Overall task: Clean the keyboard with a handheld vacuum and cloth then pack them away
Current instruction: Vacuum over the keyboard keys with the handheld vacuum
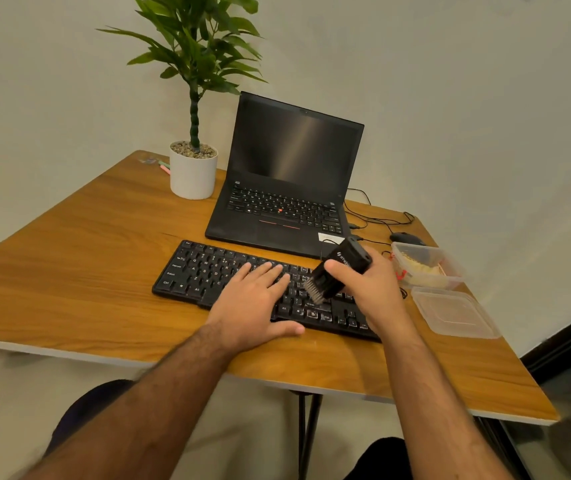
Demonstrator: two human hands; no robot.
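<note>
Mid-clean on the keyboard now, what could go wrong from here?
The vacuum, gripped by the right hand, sits close to the open tub and its lid; a wide sweep might knock them. The cables near the mouse could snag. If the flat left hand lifts, the keyboard may slide.

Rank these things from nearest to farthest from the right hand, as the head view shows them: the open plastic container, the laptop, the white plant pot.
Measured from the right hand, which holds the handheld vacuum:
1. Open plastic container, just to its right on the table.
2. Laptop, behind the keyboard.
3. White plant pot, at the far left corner.
</note>
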